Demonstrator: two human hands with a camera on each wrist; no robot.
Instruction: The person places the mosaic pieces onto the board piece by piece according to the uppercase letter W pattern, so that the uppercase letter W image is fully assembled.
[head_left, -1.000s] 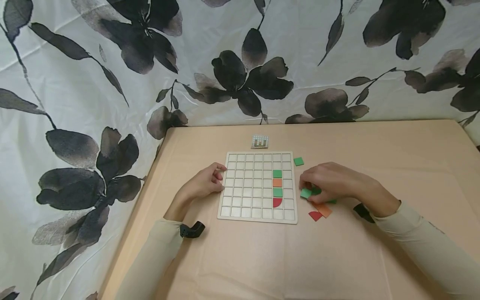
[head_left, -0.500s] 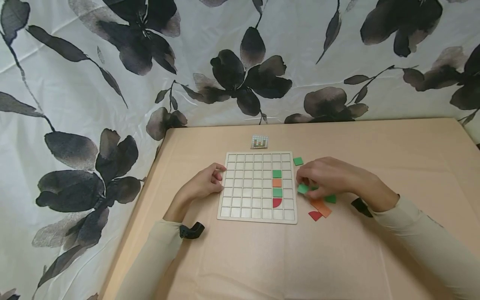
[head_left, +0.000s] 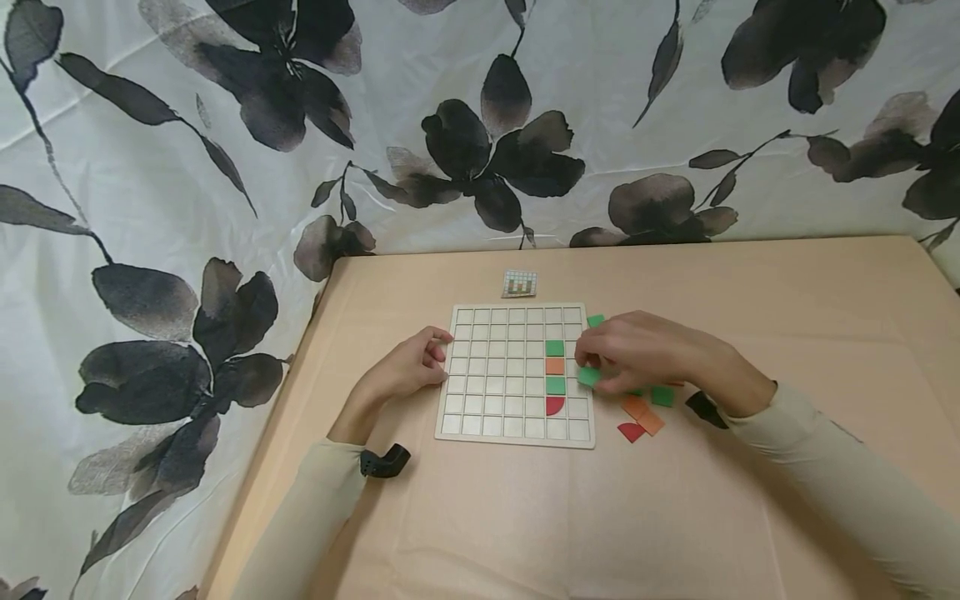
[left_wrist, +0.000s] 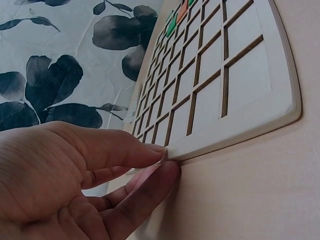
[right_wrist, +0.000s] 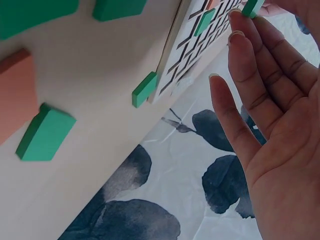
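My left hand (head_left: 405, 362) is at the left edge of a pale wooden grid board (head_left: 480, 427), and in the left wrist view its thumb and finger pinch the board's rim (left_wrist: 210, 142). Between thumb and fingertips my right hand (head_left: 648, 350) holds a green square tile (head_left: 588, 377), over the board's right border. One column of the board carries a green tile (head_left: 554, 348), an orange tile (head_left: 554, 366), another green tile (head_left: 555, 385) and a red rounded tile (head_left: 554, 406). In the right wrist view, only part of the held tile shows, above the fingertips.
Right of the board lie loose pieces: orange tiles (head_left: 649, 423), a red rounded piece (head_left: 630, 431) and a green tile (head_left: 663, 396). Another green tile (head_left: 596, 320) sits by the upper right corner, partly covered. A small patterned card (head_left: 519, 283) lies behind the board.
My right hand has lifted away from the loose pieces and moved left with the green tile, reaching the board's right border. My left hand has stayed at the board's edge.
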